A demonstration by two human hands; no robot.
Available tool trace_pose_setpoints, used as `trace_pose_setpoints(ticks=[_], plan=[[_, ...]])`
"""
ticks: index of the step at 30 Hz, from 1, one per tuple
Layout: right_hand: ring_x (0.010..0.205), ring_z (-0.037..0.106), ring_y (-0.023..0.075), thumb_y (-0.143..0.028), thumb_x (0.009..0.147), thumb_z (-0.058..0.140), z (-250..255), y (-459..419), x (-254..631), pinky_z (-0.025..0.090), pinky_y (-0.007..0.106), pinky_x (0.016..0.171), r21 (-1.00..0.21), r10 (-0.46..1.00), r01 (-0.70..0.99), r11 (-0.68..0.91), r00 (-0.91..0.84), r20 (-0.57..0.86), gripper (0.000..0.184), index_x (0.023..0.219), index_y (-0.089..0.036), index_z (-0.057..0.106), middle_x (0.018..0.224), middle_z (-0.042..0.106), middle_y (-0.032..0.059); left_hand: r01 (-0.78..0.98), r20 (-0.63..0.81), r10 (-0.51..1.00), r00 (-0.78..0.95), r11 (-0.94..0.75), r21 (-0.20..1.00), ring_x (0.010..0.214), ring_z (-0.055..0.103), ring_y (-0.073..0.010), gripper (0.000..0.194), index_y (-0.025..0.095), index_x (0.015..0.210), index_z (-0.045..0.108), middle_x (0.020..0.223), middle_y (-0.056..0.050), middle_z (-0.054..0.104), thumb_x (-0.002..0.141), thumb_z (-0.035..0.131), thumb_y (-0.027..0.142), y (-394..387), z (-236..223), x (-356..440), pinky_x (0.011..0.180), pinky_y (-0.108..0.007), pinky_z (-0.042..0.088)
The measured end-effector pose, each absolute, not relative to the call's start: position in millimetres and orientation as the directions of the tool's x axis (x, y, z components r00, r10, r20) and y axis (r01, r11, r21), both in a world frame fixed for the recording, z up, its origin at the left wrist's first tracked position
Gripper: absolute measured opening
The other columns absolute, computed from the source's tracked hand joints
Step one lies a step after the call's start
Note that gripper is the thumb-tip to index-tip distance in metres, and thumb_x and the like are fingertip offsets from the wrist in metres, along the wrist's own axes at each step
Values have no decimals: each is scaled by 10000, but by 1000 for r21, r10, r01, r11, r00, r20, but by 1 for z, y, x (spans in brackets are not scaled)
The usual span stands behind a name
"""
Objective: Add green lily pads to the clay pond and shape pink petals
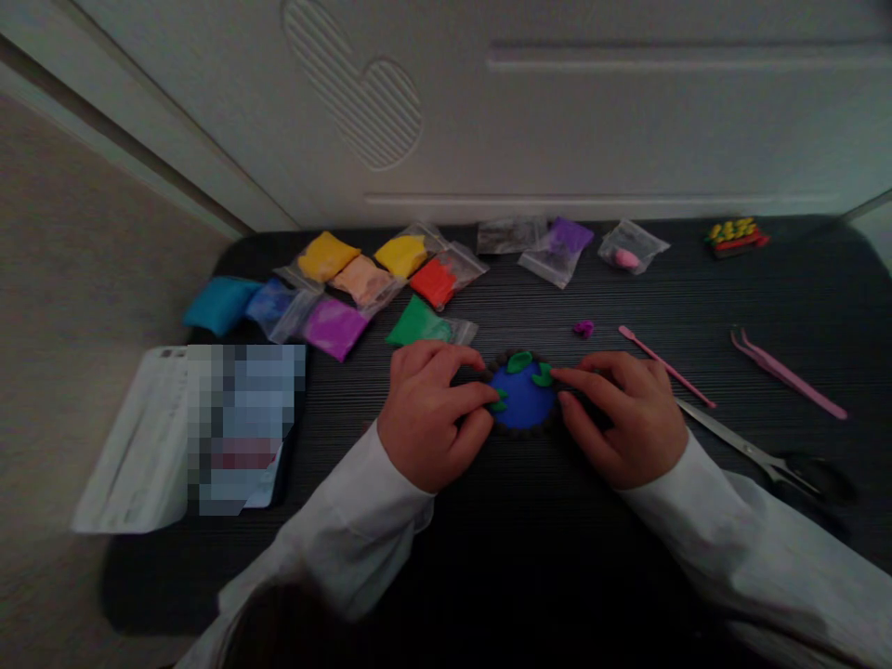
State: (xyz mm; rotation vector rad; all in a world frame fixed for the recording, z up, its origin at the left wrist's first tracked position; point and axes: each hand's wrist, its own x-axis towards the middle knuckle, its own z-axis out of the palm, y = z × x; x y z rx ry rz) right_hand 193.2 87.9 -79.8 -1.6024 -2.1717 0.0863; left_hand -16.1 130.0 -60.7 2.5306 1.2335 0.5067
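The blue disc, ringed by a dark beaded rim, lay on the dark surface between your left hand and your right hand. Three green pieces sat on it: the upper leaf in the gap between your hands, the left leaf at your left fingertips, and the right leaf at your right index fingertip.

Your left hand was partly open, its fingers loosely bent, with the index fingertip on the left leaf and the thumb close to the rim. Your right hand was partly open too, its index finger reaching to the right leaf and its thumb beside the rim. Neither hand was clenched.

Just beyond your left hand lay the green packet, with more colored packets farther out and to its left. The phone and the white paper were well to the left of that hand. Beyond your right hand were a small purple lump and a pink stick; the scissors lay to its right, the pink tweezers farther right.
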Motion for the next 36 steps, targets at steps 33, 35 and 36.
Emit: trace_pose_setpoints(ticks=[33, 35, 36], plan=[[738, 503, 159, -276, 747, 515, -79, 87, 192, 330, 352, 693, -312, 926, 889, 335, -249, 283, 263, 988, -238, 614, 891, 554, 45, 881, 326, 897, 299, -391, 265, 1066, 460, -250, 318, 191, 1021, 572, 1113, -70, 545, 719, 471, 191, 145, -74, -29, 908, -431, 343], [747, 507, 162, -271, 744, 519, -78, 87, 192, 333, 349, 692, -315, 922, 888, 336, -242, 301, 264, 988, -232, 612, 889, 555, 45, 879, 307, 896, 321, -402, 255, 1073, 460, -249, 332, 189, 1042, 562, 1130, -74, 538, 724, 466, 199, 147, -78, -32, 907, -426, 353], [753, 509, 165, -268, 742, 520, -78, 87, 192, 334, 349, 691, -316, 920, 887, 337, -240, 308, 266, 989, -230, 610, 889, 556, 46, 876, 297, 895, 332, -409, 255, 1066, 468, -246, 329, 188, 1040, 564, 1125, -75, 541, 727, 463, 201, 149, -79, -33, 902, -422, 361]])
